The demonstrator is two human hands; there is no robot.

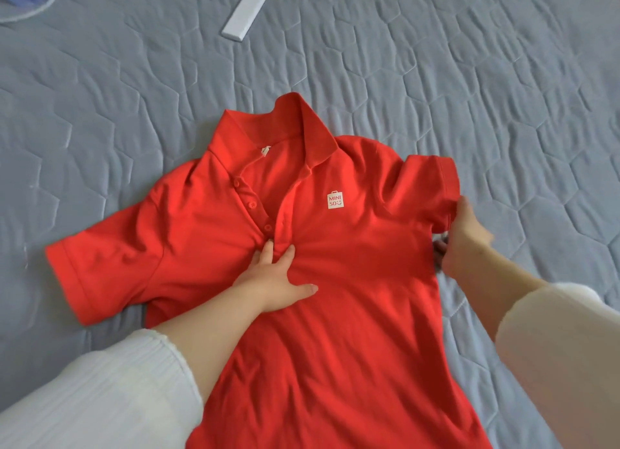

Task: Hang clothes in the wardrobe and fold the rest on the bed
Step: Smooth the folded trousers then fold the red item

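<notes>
So the whole thing is happening on the bed point(469, 62), grey-blue quilted cover, and spread out on it face up is a red polo shirt point(352, 264), collar pointing away from the person, buttons partly undone. Looks to me like the folding half of the job, right at the start of the first fold.

Their left hand point(275, 277) is flat on the chest just under the placket, fingers spread, pinning the fabric and gripping nothing. Their right hand point(464, 237) has hold of the sleeve point(432, 186) on that side, fingers tucked round its lower edge near the armpit, and the sleeve is lifted a bit.

Next move, I reckon: bring that sleeve in across the front while the left hand stops the body sliding, then do the other sleeve.

A small white box-ish thing point(245, 12) sits further up the bed, well clear.
</notes>
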